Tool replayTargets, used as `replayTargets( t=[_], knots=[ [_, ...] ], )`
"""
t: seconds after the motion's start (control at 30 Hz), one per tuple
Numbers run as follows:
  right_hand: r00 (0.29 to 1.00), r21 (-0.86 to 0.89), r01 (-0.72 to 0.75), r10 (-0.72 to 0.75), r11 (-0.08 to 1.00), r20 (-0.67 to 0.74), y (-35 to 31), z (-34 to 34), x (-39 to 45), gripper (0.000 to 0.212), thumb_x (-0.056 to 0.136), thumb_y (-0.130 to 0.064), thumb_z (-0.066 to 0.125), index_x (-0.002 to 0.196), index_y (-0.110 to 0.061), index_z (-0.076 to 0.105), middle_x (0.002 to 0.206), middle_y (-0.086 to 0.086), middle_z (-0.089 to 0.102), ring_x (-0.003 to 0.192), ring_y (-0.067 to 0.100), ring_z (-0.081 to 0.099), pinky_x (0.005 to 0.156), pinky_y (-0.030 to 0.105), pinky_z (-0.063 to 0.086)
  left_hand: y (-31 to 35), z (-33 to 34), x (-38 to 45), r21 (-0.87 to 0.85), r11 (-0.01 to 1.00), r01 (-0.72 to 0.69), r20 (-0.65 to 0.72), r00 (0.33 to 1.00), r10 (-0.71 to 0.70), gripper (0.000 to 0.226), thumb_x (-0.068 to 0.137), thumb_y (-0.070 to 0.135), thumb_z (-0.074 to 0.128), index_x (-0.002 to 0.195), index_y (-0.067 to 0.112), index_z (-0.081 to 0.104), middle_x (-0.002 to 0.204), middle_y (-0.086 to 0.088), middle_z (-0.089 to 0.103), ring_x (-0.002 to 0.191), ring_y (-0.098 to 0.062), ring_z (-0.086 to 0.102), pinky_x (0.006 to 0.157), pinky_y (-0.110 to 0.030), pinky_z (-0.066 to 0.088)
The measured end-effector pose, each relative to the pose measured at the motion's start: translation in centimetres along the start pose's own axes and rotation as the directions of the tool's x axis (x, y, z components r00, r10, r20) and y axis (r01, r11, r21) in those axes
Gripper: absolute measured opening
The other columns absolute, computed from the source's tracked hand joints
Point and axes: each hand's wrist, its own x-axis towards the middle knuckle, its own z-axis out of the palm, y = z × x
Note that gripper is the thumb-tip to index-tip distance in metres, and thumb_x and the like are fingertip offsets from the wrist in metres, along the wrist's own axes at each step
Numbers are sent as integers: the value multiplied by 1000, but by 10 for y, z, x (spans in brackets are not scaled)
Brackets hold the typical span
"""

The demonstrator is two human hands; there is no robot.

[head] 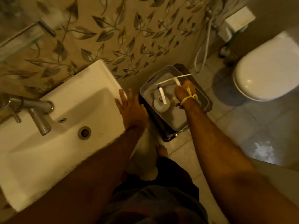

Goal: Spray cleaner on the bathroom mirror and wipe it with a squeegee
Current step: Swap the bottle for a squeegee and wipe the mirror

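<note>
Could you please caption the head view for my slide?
Right hand grips the squeegee over a basket holding the spray bottle; left hand rests on the sink.

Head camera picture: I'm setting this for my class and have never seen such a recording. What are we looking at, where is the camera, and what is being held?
There is no machine here: a person wears one wide-angle camera on the head, looking down at their own bare arms in a bathroom. The left hand lies open and flat on the right edge of the white washbasin. The right hand, with a yellow thread tied at the wrist, reaches into a grey basket standing on the floor and grips the handle of a white squeegee. A white spray bottle stands in the same basket, untouched. A toilet is on the right, and a leaf-patterned wall is behind.
</note>
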Motion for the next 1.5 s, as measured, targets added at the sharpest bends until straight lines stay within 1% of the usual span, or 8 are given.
replayTargets(
  t=[0.23,0.37,0.5,0.7,0.87,1.0,1.27,1.5],
  knots=[
    [946,218,166,-93,962,-310,-16,-30,-106,20,89,-19,58,98,-6,71,93,16,71,88,33,66,67,30,46,-12,-38,-14,-117,991,-64,104,992,77,70,101,41,53,159,14,25,170,-11,9,158,-29,-3,128,-50,0],
    [858,347,387,-196,854,-474,-53,-38,-174,14,92,-19,60,93,-9,70,73,0,61,70,18,59,63,29,43,-42,-85,-54,-317,921,-226,-105,974,203,66,99,27,60,156,11,31,168,-11,18,157,-26,8,128,-43,5],
    [758,385,603,-352,698,-549,-115,-39,-241,14,94,-18,58,96,-7,66,79,7,62,73,23,60,65,34,50,-74,-140,-82,-482,800,-357,-361,913,190,59,97,15,63,152,7,41,163,-11,32,153,-23,26,124,-33,26],
    [541,400,840,-509,367,-669,-216,-34,-342,16,96,-11,58,104,3,60,83,5,59,72,15,58,61,23,48,-130,-255,-105,-352,756,-551,-786,613,81,49,93,4,65,140,-1,54,141,-15,58,134,-26,53,114,-19,37],
    [359,391,915,-650,102,-670,-282,-24,-416,15,96,-12,57,104,1,59,76,-5,55,63,2,52,56,13,42,-194,-344,-119,-115,834,-539,-953,296,60,47,91,3,66,136,-5,56,138,-21,58,133,-33,52,115,-39,43],
    [212,357,933,-722,-51,-658,-328,-24,-461,15,96,-16,58,105,-4,60,72,1,60,58,13,58,51,19,45,-248,-418,-119,13,897,-442,-993,103,65,49,91,7,67,138,-3,55,148,-22,50,143,-37,42,119,-46,36],
    [-18,259,924,-709,-281,-705,-449,-50,-532,16,96,-22,56,107,-12,59,77,-3,62,62,15,62,54,38,54,-319,-575,-108,21,964,-264,-996,-94,-4,51,97,20,58,143,-1,50,156,-21,40,149,-37,32,124,-43,27],
    [-126,184,921,-710,-343,-692,-547,-74,-575,21,97,-24,53,114,-13,55,85,3,67,70,15,67,61,38,60,-354,-681,-92,63,989,-136,-992,-120,47,57,98,25,53,150,4,43,161,-16,35,152,-32,28,125,-36,22]
  ],
)
